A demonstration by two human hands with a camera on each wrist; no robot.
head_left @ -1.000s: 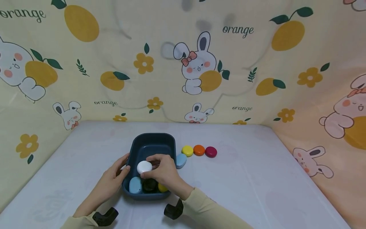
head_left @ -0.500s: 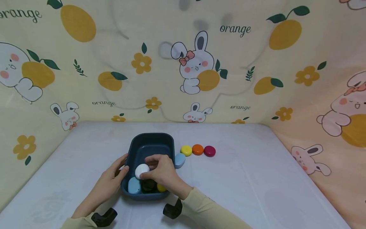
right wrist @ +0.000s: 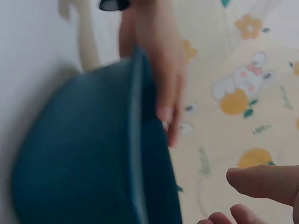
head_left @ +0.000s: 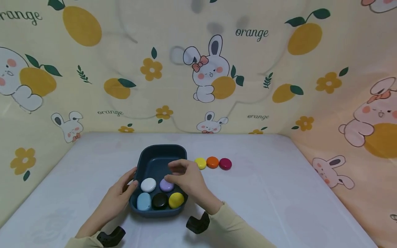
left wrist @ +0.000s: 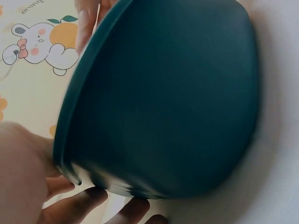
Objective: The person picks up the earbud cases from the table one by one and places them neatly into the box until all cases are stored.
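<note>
A dark blue rectangular container (head_left: 156, 148) stands on the table, and my left hand (head_left: 119, 191) holds its left side at the rim. Inside, a white rounded disc (head_left: 148, 185) and a purple disc (head_left: 166, 186) lie behind a light blue piece (head_left: 144, 201), a black disc (head_left: 160, 200) and a yellow disc (head_left: 176, 200). Over the container's right side hovers my right hand (head_left: 193, 182), its thumb tip by the purple disc in the head view. The thumb (right wrist: 261, 182) and fingers stand apart with nothing between them in the right wrist view.
To the right of the container, a yellow disc (head_left: 201, 163), an orange disc (head_left: 212, 162) and a dark red disc (head_left: 225, 164) form a row on the white tabletop (head_left: 263, 193). A patterned cloth (head_left: 173, 79) hangs behind and at the sides.
My right hand has let go of the white disc, which now lies at the left in the container, and moved right. It now covers the light blue piece seen earlier beside the container.
</note>
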